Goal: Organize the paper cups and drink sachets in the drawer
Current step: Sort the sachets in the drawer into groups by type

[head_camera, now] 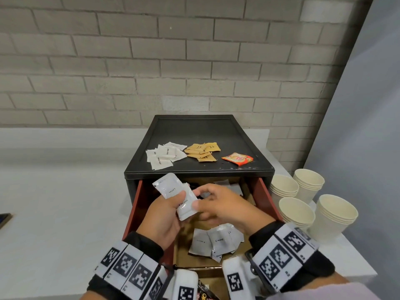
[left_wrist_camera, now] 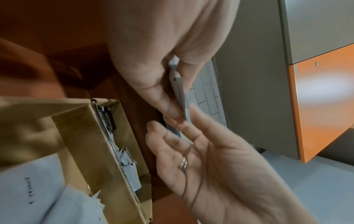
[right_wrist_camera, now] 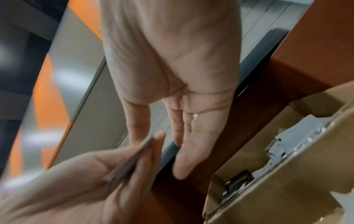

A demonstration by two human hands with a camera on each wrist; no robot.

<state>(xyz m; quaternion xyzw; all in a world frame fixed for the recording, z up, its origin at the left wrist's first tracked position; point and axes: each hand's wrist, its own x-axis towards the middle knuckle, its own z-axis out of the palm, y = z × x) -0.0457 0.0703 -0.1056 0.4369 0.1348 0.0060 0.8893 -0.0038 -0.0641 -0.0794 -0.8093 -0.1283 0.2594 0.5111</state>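
My left hand (head_camera: 171, 206) pinches a few white sachets (head_camera: 173, 189) marked "Coffee" and "Cream" above the open red-sided drawer (head_camera: 263, 198). In the left wrist view these sachets (left_wrist_camera: 179, 89) show edge-on between thumb and fingers. My right hand (head_camera: 218, 204) is beside them with straight, relaxed fingers, its thumb touching the lower Cream sachet; the right wrist view shows its palm (right_wrist_camera: 172, 91) flat and holding nothing. More white sachets (head_camera: 216, 241) lie in a cardboard compartment of the drawer. Several stacks of cream paper cups (head_camera: 296, 211) stand on the counter to the right.
On top of the black cabinet (head_camera: 194, 131) lie white sugar sachets (head_camera: 164, 155), brown sachets (head_camera: 202, 151) and an orange packet (head_camera: 237, 158). A brick wall is behind. White counter (head_camera: 65, 202) stretches left of the drawer. A dark object (head_camera: 4, 219) sits at the far left edge.
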